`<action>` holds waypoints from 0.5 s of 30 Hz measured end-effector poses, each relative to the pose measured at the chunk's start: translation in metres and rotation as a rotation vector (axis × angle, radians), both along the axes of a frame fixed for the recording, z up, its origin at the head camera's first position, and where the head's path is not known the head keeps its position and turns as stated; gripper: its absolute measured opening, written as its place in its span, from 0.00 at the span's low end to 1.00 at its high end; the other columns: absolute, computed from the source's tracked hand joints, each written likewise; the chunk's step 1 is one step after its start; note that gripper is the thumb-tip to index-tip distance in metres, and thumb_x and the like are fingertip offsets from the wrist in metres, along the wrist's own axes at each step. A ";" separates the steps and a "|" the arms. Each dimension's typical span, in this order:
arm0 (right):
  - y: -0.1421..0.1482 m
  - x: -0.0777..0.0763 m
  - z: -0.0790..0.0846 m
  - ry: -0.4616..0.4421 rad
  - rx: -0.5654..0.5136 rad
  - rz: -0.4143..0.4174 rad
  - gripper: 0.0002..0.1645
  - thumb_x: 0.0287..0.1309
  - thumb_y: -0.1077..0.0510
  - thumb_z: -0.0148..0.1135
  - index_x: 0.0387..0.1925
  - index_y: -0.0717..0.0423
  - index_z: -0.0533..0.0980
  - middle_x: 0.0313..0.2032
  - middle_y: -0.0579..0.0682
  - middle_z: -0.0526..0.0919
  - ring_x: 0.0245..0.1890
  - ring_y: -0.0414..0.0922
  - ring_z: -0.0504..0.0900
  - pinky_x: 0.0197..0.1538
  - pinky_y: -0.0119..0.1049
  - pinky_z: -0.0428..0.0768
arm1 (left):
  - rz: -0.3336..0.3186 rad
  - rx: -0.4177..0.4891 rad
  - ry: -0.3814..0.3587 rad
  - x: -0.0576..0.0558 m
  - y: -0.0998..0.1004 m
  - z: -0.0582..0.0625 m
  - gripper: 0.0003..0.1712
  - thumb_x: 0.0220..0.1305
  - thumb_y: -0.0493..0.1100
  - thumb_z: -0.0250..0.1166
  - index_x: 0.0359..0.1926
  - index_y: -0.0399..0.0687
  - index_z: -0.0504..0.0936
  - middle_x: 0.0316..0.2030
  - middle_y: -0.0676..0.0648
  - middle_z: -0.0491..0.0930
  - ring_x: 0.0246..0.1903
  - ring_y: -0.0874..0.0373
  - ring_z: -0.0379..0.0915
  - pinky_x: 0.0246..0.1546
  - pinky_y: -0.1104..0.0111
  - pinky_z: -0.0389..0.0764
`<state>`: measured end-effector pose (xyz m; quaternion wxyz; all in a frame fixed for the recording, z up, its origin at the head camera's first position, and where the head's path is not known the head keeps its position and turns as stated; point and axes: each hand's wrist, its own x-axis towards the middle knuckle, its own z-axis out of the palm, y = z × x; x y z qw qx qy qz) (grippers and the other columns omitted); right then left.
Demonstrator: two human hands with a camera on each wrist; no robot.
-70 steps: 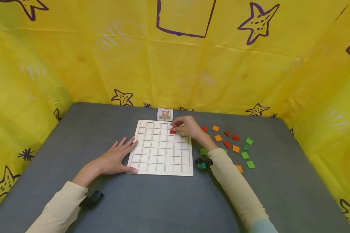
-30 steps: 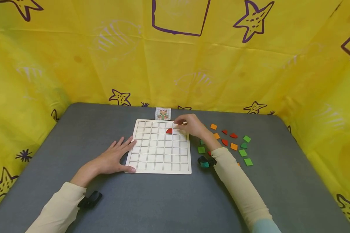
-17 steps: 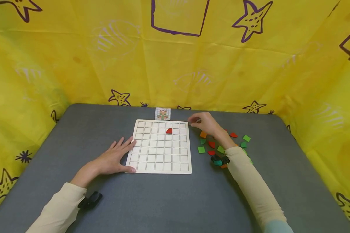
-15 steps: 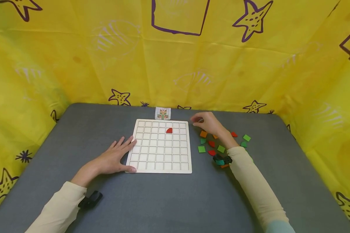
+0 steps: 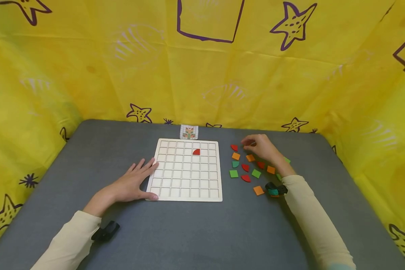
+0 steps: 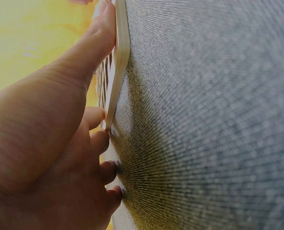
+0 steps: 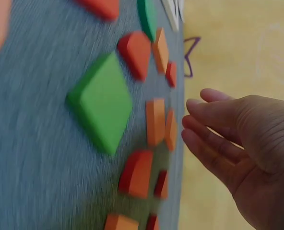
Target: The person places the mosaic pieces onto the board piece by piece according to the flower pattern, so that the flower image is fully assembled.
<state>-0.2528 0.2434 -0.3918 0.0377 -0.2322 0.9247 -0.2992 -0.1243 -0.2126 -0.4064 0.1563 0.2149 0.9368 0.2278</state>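
Observation:
My left hand (image 5: 129,184) rests on the left edge of the pale gridded board (image 5: 186,175), fingers spread and thumb near its front corner. One red quarter-round tile (image 5: 197,152) lies in a cell in the board's upper part. Over the loose tiles to the right hovers my right hand (image 5: 264,149), fingers loosely bent. In the right wrist view its fingertips (image 7: 194,106) stand apart from the tiles, with nothing seen between them. An orange square tile (image 7: 171,130) is nearest to them, and a green square tile (image 7: 103,103) lies closer to the camera.
A small card (image 5: 189,132) with a coloured grid picture lies behind the board. Several red, orange and green tiles, among them an orange one (image 5: 258,190), spread right of the board, some under the right arm. A yellow patterned cloth (image 5: 195,86) surrounds the grey table (image 5: 189,236).
My right hand has let go of the red quarter-round tile on the board and moved right, over the loose tiles. My left hand has kept its place on the board's edge.

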 end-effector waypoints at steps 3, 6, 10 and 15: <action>0.013 0.001 0.000 0.001 0.005 -0.004 0.13 0.61 0.67 0.64 0.48 0.65 0.82 0.44 0.60 0.85 0.46 0.56 0.83 0.50 0.51 0.81 | -0.001 0.000 0.002 0.000 -0.001 0.000 0.67 0.46 0.72 0.70 0.77 0.43 0.51 0.76 0.38 0.43 0.73 0.30 0.32 0.68 0.38 0.36; 0.025 0.002 0.002 0.000 0.026 -0.019 0.14 0.61 0.69 0.63 0.49 0.66 0.81 0.45 0.61 0.85 0.47 0.58 0.83 0.51 0.52 0.81 | -0.007 0.004 0.007 0.000 -0.001 0.000 0.66 0.47 0.72 0.70 0.77 0.43 0.51 0.76 0.38 0.43 0.73 0.30 0.32 0.68 0.38 0.36; 0.040 0.005 0.004 -0.012 0.062 -0.042 0.15 0.60 0.70 0.63 0.50 0.67 0.80 0.46 0.64 0.84 0.47 0.59 0.83 0.51 0.53 0.80 | -0.010 0.006 0.004 0.000 0.000 0.001 0.66 0.47 0.71 0.70 0.77 0.42 0.50 0.76 0.38 0.43 0.73 0.30 0.32 0.68 0.38 0.36; 0.054 0.007 0.001 -0.048 0.068 -0.033 0.16 0.60 0.73 0.61 0.50 0.69 0.80 0.45 0.65 0.84 0.47 0.60 0.83 0.51 0.53 0.80 | -0.001 0.004 -0.007 0.001 0.001 0.003 0.66 0.47 0.71 0.70 0.77 0.42 0.50 0.76 0.38 0.43 0.73 0.30 0.32 0.68 0.38 0.36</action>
